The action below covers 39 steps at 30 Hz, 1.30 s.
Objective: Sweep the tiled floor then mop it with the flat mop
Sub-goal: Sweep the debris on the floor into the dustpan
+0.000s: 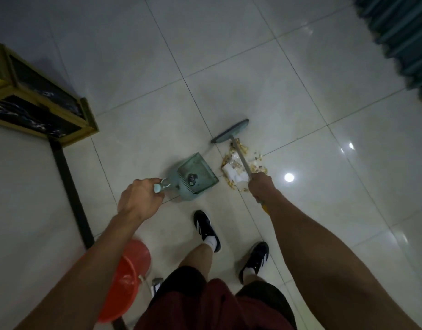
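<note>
The left hand (138, 198) was closed around the top of the upright handle (161, 186) of a pale green dustpan (193, 178). The pan rested on the tiled floor (229, 67) with its open mouth facing the debris and a small dark object lying inside it. The right hand (260, 186) was clamped on the pale shaft (241, 157) of the broom, whose flat teal head (230, 131) lay on the floor beyond the debris. The pile of debris (238, 166), white crumpled paper among yellowish crumbs, sat between the broom head and the right hand, just beside the dustpan's mouth. Two dark shoes (206, 229) stood behind the pan. A red bucket (126, 279) sat near the left forearm. A gold-framed dark table (38, 106) occupied the left edge, and a teal curtain (400, 36) the upper right corner.
</note>
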### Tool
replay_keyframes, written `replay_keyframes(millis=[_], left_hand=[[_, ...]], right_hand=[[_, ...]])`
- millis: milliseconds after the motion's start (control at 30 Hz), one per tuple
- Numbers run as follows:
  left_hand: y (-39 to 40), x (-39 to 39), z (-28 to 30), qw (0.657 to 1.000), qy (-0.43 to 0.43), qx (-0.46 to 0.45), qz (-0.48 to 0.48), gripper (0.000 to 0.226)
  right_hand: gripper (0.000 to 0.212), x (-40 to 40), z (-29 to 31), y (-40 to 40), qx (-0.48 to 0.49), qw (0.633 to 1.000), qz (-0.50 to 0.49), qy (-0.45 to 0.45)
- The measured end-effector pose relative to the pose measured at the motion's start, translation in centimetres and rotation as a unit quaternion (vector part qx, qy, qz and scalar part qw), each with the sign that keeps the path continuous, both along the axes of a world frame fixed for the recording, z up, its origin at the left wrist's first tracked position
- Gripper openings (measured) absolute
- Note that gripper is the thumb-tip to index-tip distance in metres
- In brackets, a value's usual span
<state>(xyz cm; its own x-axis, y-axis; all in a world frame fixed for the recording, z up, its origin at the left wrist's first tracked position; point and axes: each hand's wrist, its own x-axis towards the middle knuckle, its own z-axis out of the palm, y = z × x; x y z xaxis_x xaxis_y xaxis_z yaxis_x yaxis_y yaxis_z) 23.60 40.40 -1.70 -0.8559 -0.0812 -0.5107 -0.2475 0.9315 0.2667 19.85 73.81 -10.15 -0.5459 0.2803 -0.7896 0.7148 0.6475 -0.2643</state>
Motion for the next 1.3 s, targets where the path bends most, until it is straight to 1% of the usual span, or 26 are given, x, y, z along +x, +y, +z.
replay_keyframes(millis=[67,200,333,467,633,733,800,833,867,900,933,967,1000,1033,1067,1100,1133,1200,1300], left_hand=[[-0.6,-1.1,-0.2,1.0,-0.01,0.004,-0.018,0.01],[-0.2,-2.2,-0.7,0.998,-0.014,-0.008,-0.061,0.016],[0.9,-1.4,-0.9,0.994,-0.002,-0.04,-0.099,0.006],[1.9,0.3,-0.7,0.991,0.012,-0.046,-0.124,0.004],[3.2,2.8,-0.1,0.987,0.015,-0.05,-0.15,0.01],[3.8,4.3,0.5,0.987,0.019,-0.05,-0.15,0.007],[3.8,5.2,0.9,0.987,0.025,-0.048,-0.154,0.005],[3.7,5.5,1.0,0.986,0.028,-0.047,-0.157,0.005],[3.7,5.7,1.1,0.986,0.03,-0.045,-0.159,0.006],[3.7,5.9,1.1,0.986,0.029,-0.044,-0.16,0.006],[3.7,5.9,1.1,0.986,0.028,-0.041,-0.159,0.007],[3.7,5.9,1.2,0.987,0.026,-0.038,-0.156,0.009],[3.7,5.8,1.1,0.987,0.025,-0.035,-0.153,0.011],[3.6,5.6,1.0,0.988,0.024,-0.034,-0.151,0.015],[3.3,5.4,0.8,0.988,0.025,-0.031,-0.15,0.02],[3.2,5.0,0.5,0.988,0.027,-0.024,-0.148,0.027],[3.0,4.7,0.2,0.989,0.033,-0.018,-0.144,0.033],[2.6,4.1,-0.4,0.989,0.04,-0.009,-0.142,0.037],[2.4,3.2,-0.8,0.988,0.037,-0.014,-0.148,0.033]], right_hand=[[0.03,0.7,-0.4,-0.4,-0.002,1.0,-0.024,-0.019],[0.03,3.2,0.1,-1.1,0.004,0.998,-0.057,-0.042],[0.035,7.6,0.6,-1.5,-0.008,0.996,-0.071,-0.057],[0.039,11.8,0.7,-0.8,-0.01,0.995,-0.068,-0.066],[0.047,15.0,1.4,1.1,-0.031,0.994,-0.1,-0.027],[0.04,16.2,1.9,2.0,-0.047,0.991,-0.129,0.003],[0.035,17.3,2.5,2.0,-0.043,0.986,-0.155,0.033],[0.037,18.1,2.6,1.9,-0.037,0.984,-0.169,0.046],[0.043,18.9,2.6,1.7,-0.039,0.979,-0.192,0.052],[0.051,19.6,2.6,1.5,-0.065,0.969,-0.233,0.043],[0.057,20.1,2.5,1.4,-0.118,0.949,-0.292,0.02],[0.055,20.3,2.6,1.3,-0.18,0.923,-0.339,-0.01],[0.042,20.1,2.9,1.3,-0.228,0.903,-0.364,-0.027],[0.025,19.7,3.1,1.4,-0.251,0.892,-0.374,-0.022],[0.011,19.0,3.2,1.5,-0.252,0.888,-0.384,-0.002],[0.005,18.4,3.2,2.0,-0.232,0.893,-0.386,0.021],[0.004,17.7,3.1,2.4,-0.203,0.902,-0.379,0.038],[0.011,16.9,2.7,2.9,-0.146,0.932,-0.329,0.052],[0.028,16.4,1.9,3.1,-0.049,0.971,-0.226,0.055]])
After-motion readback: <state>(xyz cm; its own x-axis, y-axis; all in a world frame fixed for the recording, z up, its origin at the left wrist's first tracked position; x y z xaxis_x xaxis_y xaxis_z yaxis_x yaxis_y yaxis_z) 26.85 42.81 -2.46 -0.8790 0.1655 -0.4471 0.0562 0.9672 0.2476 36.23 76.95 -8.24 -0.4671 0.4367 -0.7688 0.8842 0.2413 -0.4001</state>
